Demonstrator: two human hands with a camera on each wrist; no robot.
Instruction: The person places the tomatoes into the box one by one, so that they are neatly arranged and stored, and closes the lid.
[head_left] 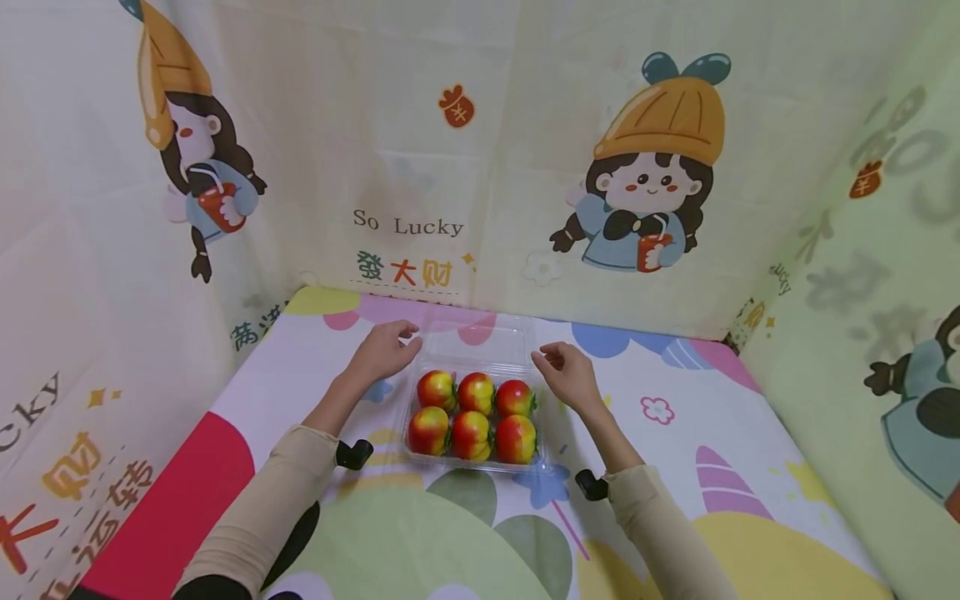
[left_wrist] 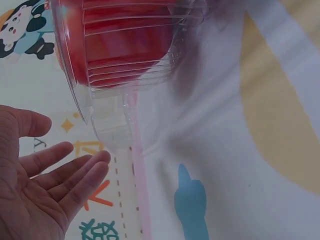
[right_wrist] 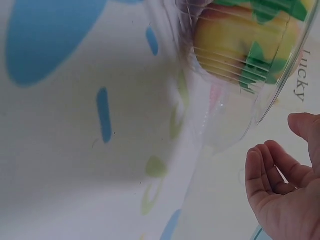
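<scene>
A clear plastic clamshell box (head_left: 474, 468) stands on the table in the head view, its lid (head_left: 480, 343) folded back flat behind it. Two rows of round red-and-yellow fruits (head_left: 471, 435) with green leaves fill the base. Beside the lid's left edge is my left hand (head_left: 384, 348), fingers loosely bent and holding nothing. On the opposite side my right hand (head_left: 567, 373) hovers with relaxed fingers, also holding nothing. Both wrist views show a gap between the fingers and the ribbed box wall (left_wrist: 125, 77); green leaves (right_wrist: 257, 65) show through the plastic on the right.
A colourful patterned cloth (head_left: 600, 542) covers the table. Printed fabric walls stand behind (head_left: 510, 192), at the left (head_left: 75, 250) and at the right (head_left: 840, 275). A small black device (head_left: 354, 454) is strapped at the left wrist, another (head_left: 592, 485) at the right.
</scene>
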